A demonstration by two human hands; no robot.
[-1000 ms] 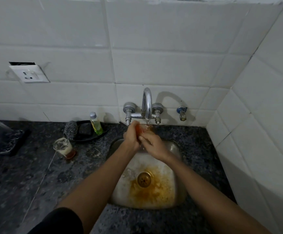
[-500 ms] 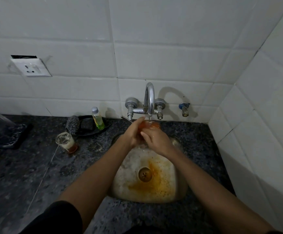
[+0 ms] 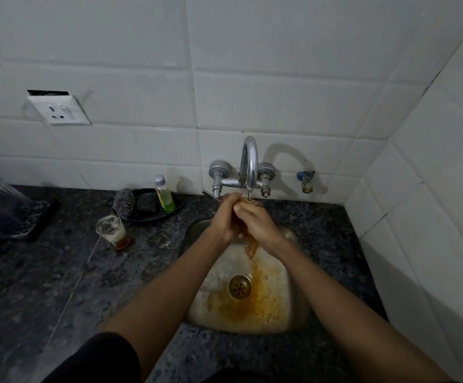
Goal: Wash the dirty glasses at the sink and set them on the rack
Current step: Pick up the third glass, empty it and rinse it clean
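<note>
Under the curved chrome tap (image 3: pixel 249 161), the left hand (image 3: pixel 224 217) and right hand (image 3: pixel 255 222) wrap a mostly hidden orange-stained glass (image 3: pixel 252 203); the yellow-green soap bottle (image 3: pixel 164 195) left of it bears no legible label.

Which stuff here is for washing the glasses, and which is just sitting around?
For the job: left hand and right hand around a glass under the tap; sink; dirty glass waiting on the counter; scrubber; soap bottle.

Just lying about: wall socket; small blue valve.
</note>
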